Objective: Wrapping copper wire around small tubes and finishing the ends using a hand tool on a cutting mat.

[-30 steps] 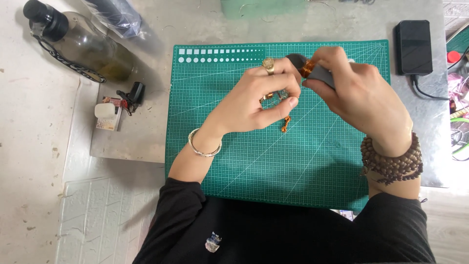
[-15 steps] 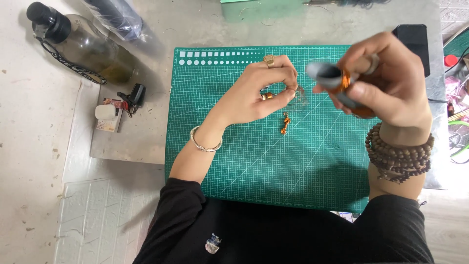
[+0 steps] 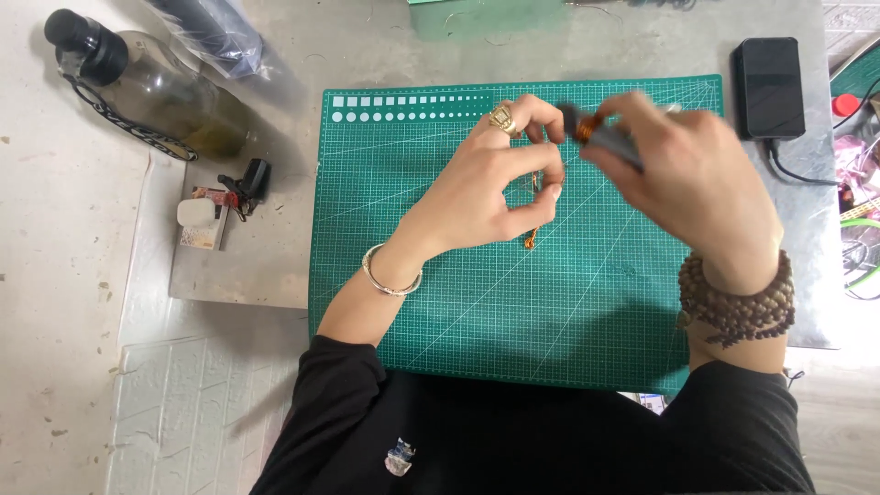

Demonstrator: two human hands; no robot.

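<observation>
My left hand [image 3: 490, 188] hovers over the green cutting mat [image 3: 440, 302], fingers pinched on a small copper wire piece [image 3: 531, 240] that hangs below the fingertips. It wears a gold ring and a silver bangle. My right hand [image 3: 692, 179], blurred by motion, grips a grey-handled tool wound with orange copper wire [image 3: 600, 133]; the tool's end sits close to my left fingertips. A brown bead bracelet circles the right wrist.
A glass bottle with a black cap [image 3: 137, 82] lies at the far left. A small white and black gadget [image 3: 220, 202] rests on the grey slab left of the mat. A black phone [image 3: 768, 87] with a cable lies at the right.
My right hand with the tool pulled away up and to the right, then swung back left toward my left hand. My left hand kept its pinch on the wire piece.
</observation>
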